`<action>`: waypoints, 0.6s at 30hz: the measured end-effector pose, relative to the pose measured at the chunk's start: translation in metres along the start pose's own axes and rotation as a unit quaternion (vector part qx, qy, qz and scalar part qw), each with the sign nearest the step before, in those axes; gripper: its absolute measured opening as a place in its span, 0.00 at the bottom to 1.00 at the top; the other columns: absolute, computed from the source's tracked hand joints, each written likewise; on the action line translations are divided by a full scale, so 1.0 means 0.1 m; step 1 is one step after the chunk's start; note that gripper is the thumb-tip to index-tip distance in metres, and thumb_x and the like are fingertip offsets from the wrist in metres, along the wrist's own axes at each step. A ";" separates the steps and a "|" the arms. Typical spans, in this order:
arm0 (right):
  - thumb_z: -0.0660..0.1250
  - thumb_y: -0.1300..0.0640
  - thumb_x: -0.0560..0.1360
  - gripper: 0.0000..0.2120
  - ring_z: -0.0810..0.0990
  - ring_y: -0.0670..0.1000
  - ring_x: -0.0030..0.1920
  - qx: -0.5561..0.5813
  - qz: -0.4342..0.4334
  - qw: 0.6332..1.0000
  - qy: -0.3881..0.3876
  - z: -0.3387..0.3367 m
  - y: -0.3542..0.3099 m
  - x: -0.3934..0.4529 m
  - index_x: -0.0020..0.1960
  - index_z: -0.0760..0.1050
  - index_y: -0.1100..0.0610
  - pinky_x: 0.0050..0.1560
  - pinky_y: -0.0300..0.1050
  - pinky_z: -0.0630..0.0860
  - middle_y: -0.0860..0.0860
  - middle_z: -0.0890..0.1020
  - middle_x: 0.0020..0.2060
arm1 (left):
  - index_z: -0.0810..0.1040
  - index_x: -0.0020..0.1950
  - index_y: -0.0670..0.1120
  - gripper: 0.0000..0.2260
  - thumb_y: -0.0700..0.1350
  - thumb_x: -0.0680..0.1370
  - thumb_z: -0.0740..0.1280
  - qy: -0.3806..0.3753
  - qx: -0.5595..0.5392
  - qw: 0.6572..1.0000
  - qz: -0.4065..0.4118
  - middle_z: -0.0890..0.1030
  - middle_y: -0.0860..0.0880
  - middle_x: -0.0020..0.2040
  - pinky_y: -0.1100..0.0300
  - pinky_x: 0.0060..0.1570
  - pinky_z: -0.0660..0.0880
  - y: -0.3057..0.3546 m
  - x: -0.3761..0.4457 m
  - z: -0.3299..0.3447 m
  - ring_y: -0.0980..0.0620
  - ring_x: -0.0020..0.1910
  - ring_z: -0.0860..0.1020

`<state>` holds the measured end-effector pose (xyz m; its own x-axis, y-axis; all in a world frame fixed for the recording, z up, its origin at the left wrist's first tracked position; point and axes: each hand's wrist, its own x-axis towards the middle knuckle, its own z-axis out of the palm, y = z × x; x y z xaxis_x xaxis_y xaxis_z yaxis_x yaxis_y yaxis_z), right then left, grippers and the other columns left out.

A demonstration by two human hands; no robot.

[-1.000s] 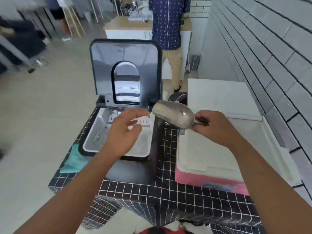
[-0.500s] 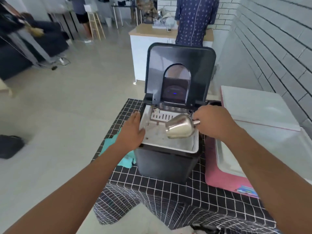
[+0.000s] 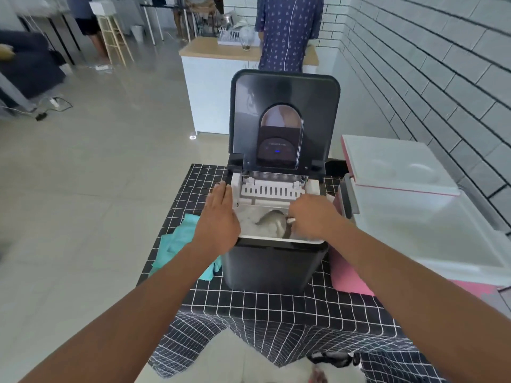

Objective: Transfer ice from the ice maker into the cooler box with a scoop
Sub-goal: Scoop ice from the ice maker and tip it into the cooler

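The black ice maker (image 3: 273, 268) stands on the checked tablecloth with its lid (image 3: 284, 117) raised upright. My right hand (image 3: 312, 215) grips the handle of the metal scoop (image 3: 272, 221), whose bowl is down inside the white ice basket, pointing left. My left hand (image 3: 221, 214) rests flat with straight fingers on the ice maker's left rim. The pink cooler box (image 3: 425, 233) sits open just to the right, its white inside showing and its lid (image 3: 392, 164) leaning back against the wall.
A teal cloth (image 3: 179, 244) lies on the checked tablecloth (image 3: 276, 305) left of the ice maker. A white tiled wall (image 3: 431, 78) runs along the right. Behind the table a person (image 3: 287, 31) stands at a wooden-topped counter (image 3: 221, 51).
My right hand has lowered the scoop from above the basket down into it. My left hand has slid forward along the left rim. The view has shifted so the ice maker sits centred.
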<state>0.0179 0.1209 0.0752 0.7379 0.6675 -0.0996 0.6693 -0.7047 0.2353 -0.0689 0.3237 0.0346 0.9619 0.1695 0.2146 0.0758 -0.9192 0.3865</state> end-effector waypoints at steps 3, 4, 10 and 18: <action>0.65 0.53 0.71 0.08 0.79 0.55 0.45 0.000 -0.021 1.000 0.018 0.09 -0.01 0.04 0.45 0.81 0.54 0.42 0.45 0.68 0.53 0.82 0.41 | 0.52 0.78 0.36 0.27 0.35 0.79 0.55 0.002 -0.026 1.000 -0.009 0.52 0.41 0.79 0.54 0.76 0.46 -0.01 0.01 0.01 0.44 0.78 0.48; 0.65 0.51 0.72 0.09 0.78 0.54 0.46 -0.006 -0.025 0.999 0.021 0.11 0.02 0.04 0.46 0.81 0.54 0.44 0.46 0.69 0.52 0.82 0.42 | 0.51 0.78 0.37 0.27 0.35 0.79 0.55 0.003 -0.033 0.999 -0.012 0.51 0.41 0.79 0.54 0.77 0.46 -0.02 0.01 0.01 0.45 0.78 0.48; 0.66 0.47 0.74 0.09 0.75 0.53 0.51 0.068 -0.006 0.997 0.040 0.23 -0.03 0.01 0.48 0.80 0.51 0.48 0.47 0.64 0.51 0.81 0.45 | 0.51 0.79 0.40 0.26 0.39 0.81 0.54 0.008 -0.054 0.998 -0.021 0.50 0.45 0.80 0.55 0.77 0.47 -0.04 0.00 0.02 0.48 0.79 0.47; 0.67 0.48 0.75 0.10 0.74 0.52 0.51 0.109 0.007 0.993 0.040 0.25 -0.13 0.09 0.53 0.80 0.50 0.50 0.48 0.67 0.51 0.81 0.46 | 0.55 0.78 0.39 0.26 0.40 0.80 0.55 0.021 -0.037 0.999 -0.015 0.56 0.43 0.79 0.53 0.76 0.51 -0.05 -0.02 0.02 0.47 0.78 0.52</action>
<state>0.0179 0.1294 0.0474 0.7439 0.6681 -0.0180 0.6683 -0.7436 0.0203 -0.0711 0.3269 0.0302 0.9477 0.2128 0.2381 0.0837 -0.8851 0.4578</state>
